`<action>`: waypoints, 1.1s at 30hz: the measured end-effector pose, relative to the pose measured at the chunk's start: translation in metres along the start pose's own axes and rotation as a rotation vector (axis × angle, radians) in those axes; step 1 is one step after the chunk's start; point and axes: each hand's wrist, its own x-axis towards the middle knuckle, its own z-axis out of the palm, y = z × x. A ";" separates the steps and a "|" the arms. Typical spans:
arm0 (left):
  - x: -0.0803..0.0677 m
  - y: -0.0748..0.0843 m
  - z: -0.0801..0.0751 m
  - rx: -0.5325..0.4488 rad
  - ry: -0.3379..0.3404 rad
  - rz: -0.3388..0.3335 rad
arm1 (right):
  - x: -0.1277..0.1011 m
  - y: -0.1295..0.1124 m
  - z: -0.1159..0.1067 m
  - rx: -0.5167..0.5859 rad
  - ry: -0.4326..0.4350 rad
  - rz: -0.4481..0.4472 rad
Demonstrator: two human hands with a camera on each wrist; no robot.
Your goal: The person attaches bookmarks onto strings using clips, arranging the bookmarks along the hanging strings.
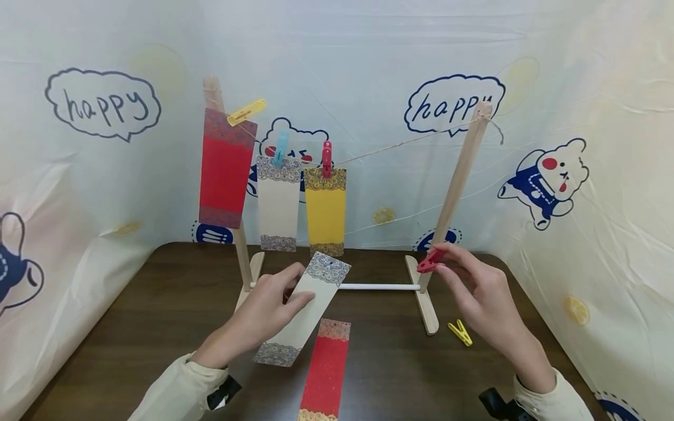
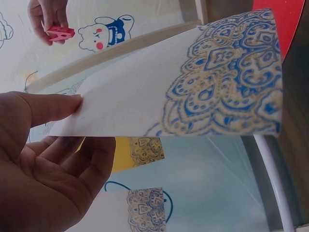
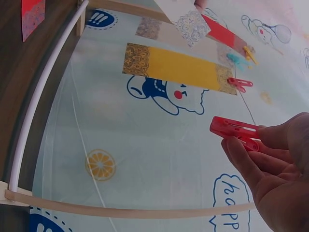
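My left hand pinches a white card with blue-and-tan lace patterns at both ends, tilted above the table. In the left wrist view the thumb lies on the card's face. My right hand pinches a red clothespin near the right post; the right wrist view shows thumb and fingers on the handles of that clothespin. A string carries a red card under a yellow clothespin, a white card under a blue clothespin, and a yellow card under another red clothespin.
Wooden posts, left and right, stand on flat feet joined by a white rod. Another red card lies on the dark table. A yellow clothespin lies at right. A printed curtain surrounds the table.
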 end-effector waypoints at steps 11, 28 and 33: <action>-0.002 -0.003 0.003 -0.034 -0.008 -0.019 | 0.004 -0.004 -0.001 0.001 0.004 -0.007; 0.005 -0.001 0.013 -0.065 -0.007 -0.017 | -0.002 -0.004 -0.009 -0.087 0.053 -0.018; 0.013 0.000 0.018 -0.081 0.002 0.008 | -0.001 -0.007 -0.012 -0.088 0.078 -0.024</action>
